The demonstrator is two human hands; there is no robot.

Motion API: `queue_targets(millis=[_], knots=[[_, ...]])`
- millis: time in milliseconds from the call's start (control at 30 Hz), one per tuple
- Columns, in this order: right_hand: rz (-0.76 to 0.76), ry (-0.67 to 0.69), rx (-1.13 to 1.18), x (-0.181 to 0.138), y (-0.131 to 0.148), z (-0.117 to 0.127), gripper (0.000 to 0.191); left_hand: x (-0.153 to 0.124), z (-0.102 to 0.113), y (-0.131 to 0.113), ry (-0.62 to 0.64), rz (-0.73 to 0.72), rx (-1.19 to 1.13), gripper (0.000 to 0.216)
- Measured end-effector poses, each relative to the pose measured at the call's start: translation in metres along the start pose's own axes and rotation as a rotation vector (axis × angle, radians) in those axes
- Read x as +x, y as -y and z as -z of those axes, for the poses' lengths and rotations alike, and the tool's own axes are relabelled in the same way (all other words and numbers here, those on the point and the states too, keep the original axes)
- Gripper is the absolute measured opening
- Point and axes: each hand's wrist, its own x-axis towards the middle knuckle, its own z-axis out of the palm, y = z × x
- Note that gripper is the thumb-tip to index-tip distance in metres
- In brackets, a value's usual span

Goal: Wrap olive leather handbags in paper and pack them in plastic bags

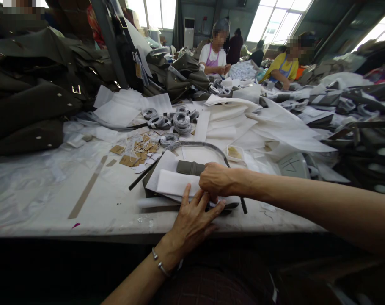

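My left hand [194, 218] lies with its fingers spread over the near edge of a folded white padding sheet [171, 183]. Closed and knuckles up, my right hand [220, 181] presses at the sheet's right side, touching the left fingertips; whatever its fingers hold is hidden. Under the sheet is a dark olive bag [148, 178], mostly covered. An olive flap tab [190, 167] shows just behind the sheet, partly beneath my right hand. Behind it arches a wrapped bag strap [205, 144], its ends reaching down on both sides.
Coiled wrapped straps [182, 123], brown card tags [133, 159] and a small white dish [235, 153] lie beyond. White sheets [230, 114] pile up at the back. Dark bags [27, 93] are heaped at left. Co-workers [213, 57] sit across the table.
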Motion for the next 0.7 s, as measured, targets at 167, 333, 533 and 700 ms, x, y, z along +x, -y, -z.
queue_targets(millis=[167, 333, 533, 700], knots=[[0.007, 0.000, -0.099, 0.000, -0.004, -0.004, 0.026, 0.000, 0.002, -0.001, 0.007, -0.010, 0.009, 0.077], [-0.102, -0.088, -0.081, 0.001, -0.018, -0.010, 0.064, 0.001, 0.004, -0.001, 0.010, -0.008, 0.027, 0.076], [-0.274, -0.142, 0.094, -0.007, -0.045, -0.018, 0.061, 0.001, 0.003, -0.001, 0.009, -0.015, 0.046, 0.073], [-0.366, -0.395, 0.160, -0.024, -0.042, -0.040, 0.053, 0.000, 0.002, -0.002, -0.026, -0.018, 0.057, 0.072]])
